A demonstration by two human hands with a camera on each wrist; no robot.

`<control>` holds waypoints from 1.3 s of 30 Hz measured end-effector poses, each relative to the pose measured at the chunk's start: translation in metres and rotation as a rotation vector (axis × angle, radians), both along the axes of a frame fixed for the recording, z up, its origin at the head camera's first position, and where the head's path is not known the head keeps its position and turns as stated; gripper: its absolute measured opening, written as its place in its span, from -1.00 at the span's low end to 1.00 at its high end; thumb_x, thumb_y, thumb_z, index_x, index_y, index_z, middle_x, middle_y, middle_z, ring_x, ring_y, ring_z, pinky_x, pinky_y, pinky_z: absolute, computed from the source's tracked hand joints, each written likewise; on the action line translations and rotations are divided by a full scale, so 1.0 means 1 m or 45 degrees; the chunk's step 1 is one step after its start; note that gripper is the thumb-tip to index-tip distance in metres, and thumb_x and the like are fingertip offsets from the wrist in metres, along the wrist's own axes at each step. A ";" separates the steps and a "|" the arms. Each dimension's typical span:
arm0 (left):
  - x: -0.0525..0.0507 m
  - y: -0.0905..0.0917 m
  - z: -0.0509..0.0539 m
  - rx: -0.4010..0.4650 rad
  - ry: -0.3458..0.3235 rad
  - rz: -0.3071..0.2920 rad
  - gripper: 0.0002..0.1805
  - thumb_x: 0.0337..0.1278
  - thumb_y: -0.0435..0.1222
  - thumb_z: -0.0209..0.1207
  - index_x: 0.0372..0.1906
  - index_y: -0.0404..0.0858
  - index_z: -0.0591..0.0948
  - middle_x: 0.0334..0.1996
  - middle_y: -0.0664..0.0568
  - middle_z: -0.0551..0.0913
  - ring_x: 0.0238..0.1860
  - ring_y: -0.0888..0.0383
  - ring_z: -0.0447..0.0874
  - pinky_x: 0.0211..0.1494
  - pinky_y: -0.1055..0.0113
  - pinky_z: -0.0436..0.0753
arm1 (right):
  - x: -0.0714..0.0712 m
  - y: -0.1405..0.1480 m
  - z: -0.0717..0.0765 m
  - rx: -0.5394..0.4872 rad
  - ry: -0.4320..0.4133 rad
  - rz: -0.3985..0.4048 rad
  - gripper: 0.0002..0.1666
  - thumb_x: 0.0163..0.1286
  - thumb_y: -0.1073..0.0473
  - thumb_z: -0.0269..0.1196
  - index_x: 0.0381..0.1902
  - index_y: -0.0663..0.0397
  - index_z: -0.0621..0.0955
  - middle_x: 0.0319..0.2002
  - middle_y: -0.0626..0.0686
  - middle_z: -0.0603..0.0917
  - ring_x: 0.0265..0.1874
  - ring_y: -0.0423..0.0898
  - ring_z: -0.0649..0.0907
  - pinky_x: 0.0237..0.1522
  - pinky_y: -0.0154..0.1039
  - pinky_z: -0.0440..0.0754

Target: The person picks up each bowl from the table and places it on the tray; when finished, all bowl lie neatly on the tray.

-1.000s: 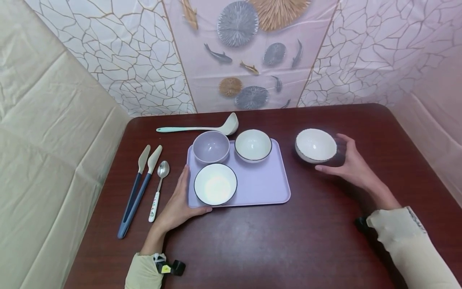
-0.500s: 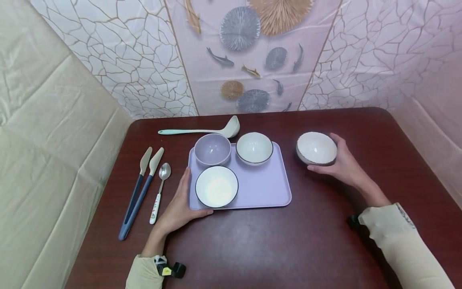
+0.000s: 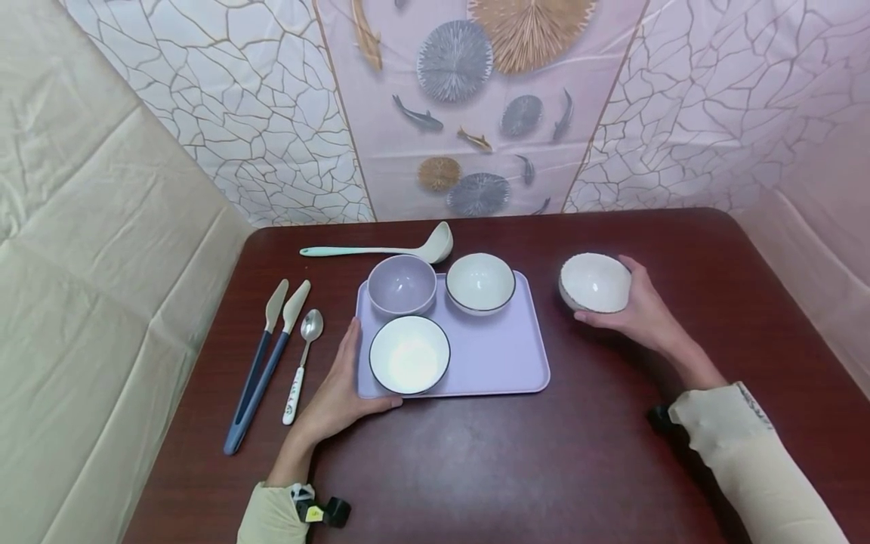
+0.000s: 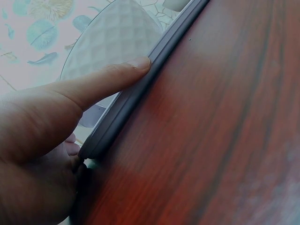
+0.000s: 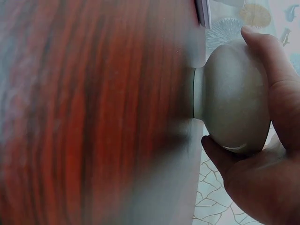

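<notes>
My right hand (image 3: pixel 642 313) grips a white bowl (image 3: pixel 595 282) with a rough-looking rim, to the right of the tray. In the right wrist view, thumb and fingers span the side of this bowl (image 5: pixel 234 98), its foot at or just off the tabletop; I cannot tell which. My left hand (image 3: pixel 343 393) rests at the near left corner of the lilac tray (image 3: pixel 492 355), fingers straight along its left side. Its thumb lies on the tray's front edge (image 4: pixel 154 56). A dark-rimmed white bowl (image 3: pixel 409 355) sits on the tray beside that hand.
A lilac bowl (image 3: pixel 402 285) and another dark-rimmed white bowl (image 3: pixel 479 283) stand at the tray's back. Behind them lies a ladle (image 3: pixel 431 245) with a mint handle. Blue-handled tongs (image 3: pixel 261 370) and a spoon (image 3: pixel 299 370) lie left on the dark table (image 3: pixel 516 468).
My right hand, one second ago spread around the bowl's right side with a gap, has moved left and taken hold of it. My left hand keeps its place at the tray corner.
</notes>
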State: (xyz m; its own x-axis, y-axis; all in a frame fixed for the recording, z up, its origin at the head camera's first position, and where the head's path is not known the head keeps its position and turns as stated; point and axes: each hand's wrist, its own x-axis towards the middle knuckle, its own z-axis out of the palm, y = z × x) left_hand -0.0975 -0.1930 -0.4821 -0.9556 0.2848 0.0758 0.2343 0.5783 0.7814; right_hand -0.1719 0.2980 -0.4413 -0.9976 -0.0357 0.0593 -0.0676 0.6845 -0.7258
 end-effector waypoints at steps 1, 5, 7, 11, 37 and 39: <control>0.000 0.000 0.000 -0.001 0.000 0.000 0.54 -0.41 0.21 0.54 0.58 -0.13 -0.26 0.56 -0.01 -0.26 0.51 0.08 -0.23 0.39 -0.08 0.10 | 0.000 0.000 -0.001 0.001 0.001 -0.006 0.51 -0.07 -0.12 0.60 0.52 0.18 -0.15 0.34 0.37 0.16 0.21 0.29 0.29 0.13 0.32 0.33; 0.000 -0.001 0.000 0.003 0.002 0.002 0.54 -0.41 0.19 0.55 0.58 -0.14 -0.25 0.56 0.00 -0.26 0.51 0.09 -0.23 0.39 -0.08 0.09 | -0.001 -0.003 -0.003 -0.004 0.013 -0.033 0.48 -0.06 -0.13 0.59 0.52 0.17 -0.11 0.33 0.37 0.19 0.19 0.29 0.32 0.11 0.31 0.37; 0.000 -0.001 -0.001 0.005 0.005 0.000 0.53 -0.40 0.17 0.56 0.58 -0.15 -0.25 0.56 0.00 -0.25 0.51 0.09 -0.23 0.39 -0.07 0.09 | -0.001 -0.005 -0.005 -0.016 0.025 -0.044 0.46 -0.07 -0.13 0.59 0.52 0.16 -0.09 0.32 0.35 0.21 0.18 0.28 0.33 0.11 0.30 0.38; 0.000 0.000 -0.001 0.004 0.002 -0.004 0.53 -0.40 0.16 0.56 0.58 -0.15 -0.26 0.56 0.01 -0.26 0.51 0.10 -0.23 0.39 -0.07 0.09 | 0.001 -0.009 -0.006 -0.050 0.047 -0.044 0.43 -0.08 -0.11 0.61 0.50 0.18 -0.04 0.31 0.33 0.22 0.17 0.25 0.35 0.11 0.26 0.38; -0.001 0.000 0.000 0.011 0.002 -0.002 0.54 -0.42 0.16 0.57 0.58 -0.13 -0.26 0.56 -0.03 -0.25 0.51 0.08 -0.23 0.39 -0.09 0.10 | 0.023 -0.052 0.012 -0.123 0.162 0.138 0.39 -0.26 0.05 0.70 0.44 0.12 0.14 0.25 0.20 0.37 0.12 0.10 0.45 0.11 -0.10 0.36; -0.001 0.000 0.000 0.011 0.002 -0.002 0.54 -0.41 0.16 0.57 0.58 -0.13 -0.26 0.56 -0.03 -0.25 0.51 0.08 -0.22 0.39 -0.09 0.10 | 0.027 -0.056 0.013 -0.124 0.181 0.168 0.39 -0.29 0.07 0.70 0.44 0.11 0.14 0.25 0.19 0.38 0.12 0.10 0.46 0.10 -0.17 0.35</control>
State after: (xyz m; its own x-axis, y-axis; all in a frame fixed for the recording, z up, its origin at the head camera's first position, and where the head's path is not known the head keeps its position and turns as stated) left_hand -0.0986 -0.1926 -0.4819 -0.9549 0.2860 0.0797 0.2367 0.5713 0.7859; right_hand -0.1450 0.2416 -0.4282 -0.9661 -0.1524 0.2085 -0.2582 0.5903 -0.7648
